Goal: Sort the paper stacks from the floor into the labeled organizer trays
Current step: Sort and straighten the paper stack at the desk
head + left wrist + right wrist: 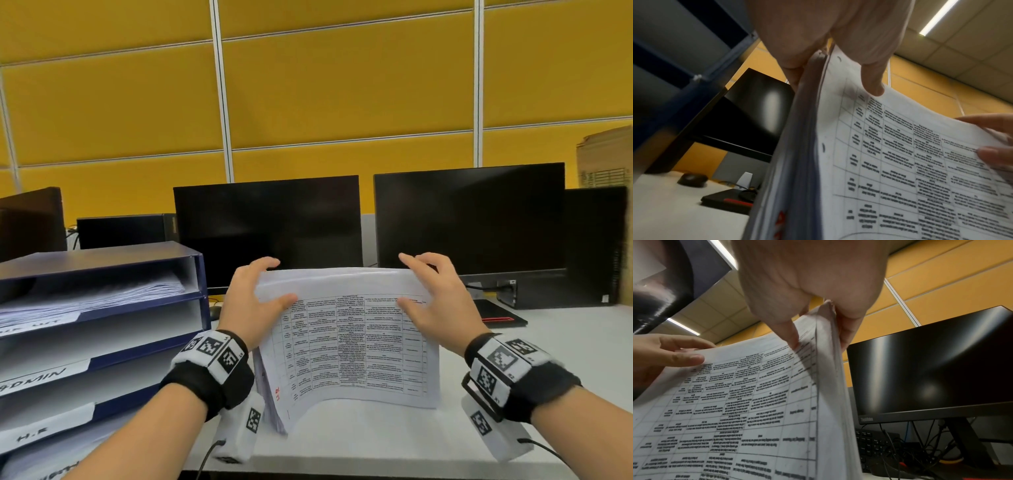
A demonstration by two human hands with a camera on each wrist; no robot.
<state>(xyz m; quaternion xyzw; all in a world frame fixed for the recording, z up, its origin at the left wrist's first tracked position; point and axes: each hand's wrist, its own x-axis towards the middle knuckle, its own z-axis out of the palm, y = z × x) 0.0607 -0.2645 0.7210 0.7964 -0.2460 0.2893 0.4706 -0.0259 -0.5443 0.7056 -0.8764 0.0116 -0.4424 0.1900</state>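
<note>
A thick paper stack (349, 339) printed with a table stands on its lower edge on the white desk (376, 435), bowed towards me. My left hand (255, 299) grips its upper left corner, thumb on the front sheet, fingers behind. My right hand (433, 301) grips the upper right corner the same way. The left wrist view shows the paper stack (890, 162) edge-on under my left hand (828, 48); the right wrist view shows the paper stack (748, 402) pinched by my right hand (813, 305). The blue organizer trays (102, 329) stand at the left with labels reading ADMIN and H.R.
Two dark monitors (269, 229) (469, 219) stand behind the stack. A black notebook (496, 313) lies at the right, a mouse (692, 179) behind the trays. The top tray holds papers (102, 298). A cardboard box (604, 161) sits far right.
</note>
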